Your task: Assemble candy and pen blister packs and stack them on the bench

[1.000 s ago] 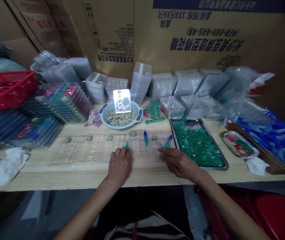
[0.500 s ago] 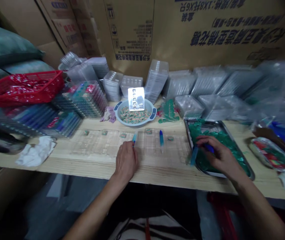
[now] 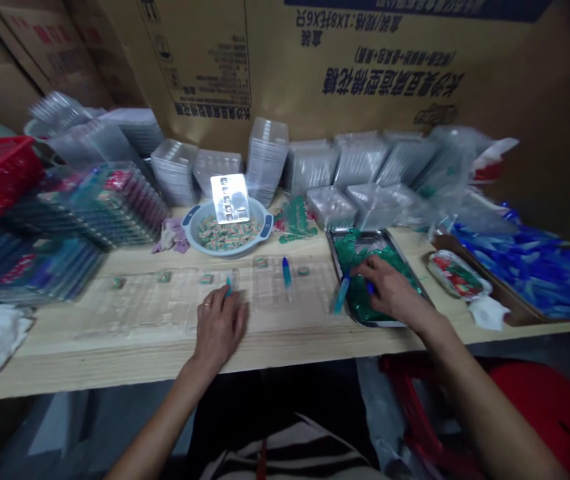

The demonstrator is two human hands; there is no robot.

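Observation:
My left hand (image 3: 219, 325) bends over the clear plastic trays (image 3: 149, 310), its fingertips closed at a small light-blue stick-shaped piece (image 3: 229, 285). A two-tone blue piece (image 3: 286, 272) lies in the tray to its right. Over the metal tray (image 3: 417, 277) of green glossy pieces (image 3: 357, 250), my right hand (image 3: 387, 290) pinches a blue stick-shaped piece (image 3: 343, 295) that slants down over the tray's left edge. A darker blue bit (image 3: 370, 287) shows under its fingers. Small green-and-pink pieces (image 3: 207, 279) sit in the upper compartments of the clear trays.
Behind stands a light-blue bowl (image 3: 227, 251) of small pieces, with a silvery card (image 3: 229, 199) on it. Stacked clear containers (image 3: 267, 157) line the cardboard box (image 3: 285, 80). Filled packs (image 3: 119, 203) are piled left; a carton of blue pieces (image 3: 549, 267) is right.
The view has swung right, so the table's contents sit further left and the blue carton shows more. My left hand stays by its tray; my right still holds the blue piece over the metal tray.

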